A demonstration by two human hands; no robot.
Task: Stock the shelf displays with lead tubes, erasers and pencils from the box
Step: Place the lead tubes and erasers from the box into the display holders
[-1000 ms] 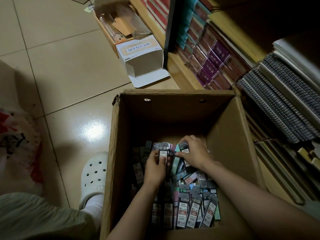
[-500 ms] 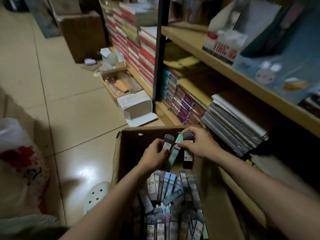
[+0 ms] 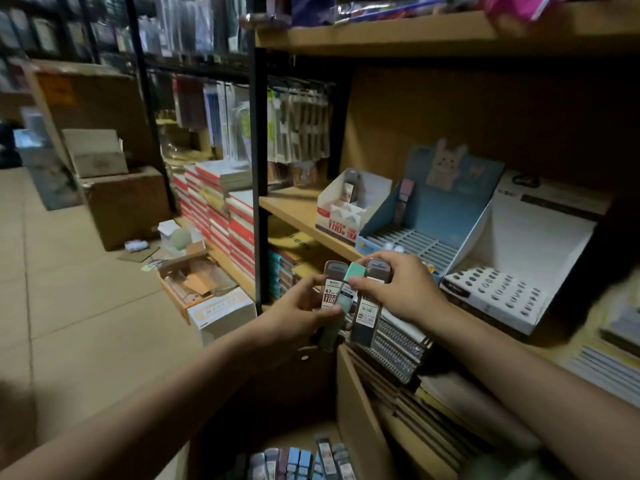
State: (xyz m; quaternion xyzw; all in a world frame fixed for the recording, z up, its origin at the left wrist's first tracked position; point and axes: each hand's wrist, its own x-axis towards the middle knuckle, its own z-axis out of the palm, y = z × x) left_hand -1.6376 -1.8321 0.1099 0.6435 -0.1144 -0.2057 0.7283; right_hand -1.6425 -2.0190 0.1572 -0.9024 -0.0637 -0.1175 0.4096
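Grey, mint lead tubes (image 3: 349, 299) fanned between left hand (image 3: 298, 317), right hand (image 3: 398, 289), both gripping.

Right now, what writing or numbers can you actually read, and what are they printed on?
"0.7": label of the grey lead tube in the left hand.
"100": red print lower on that label.
"100": front of the small white display box on the shelf.
All other print is too blurred to read.
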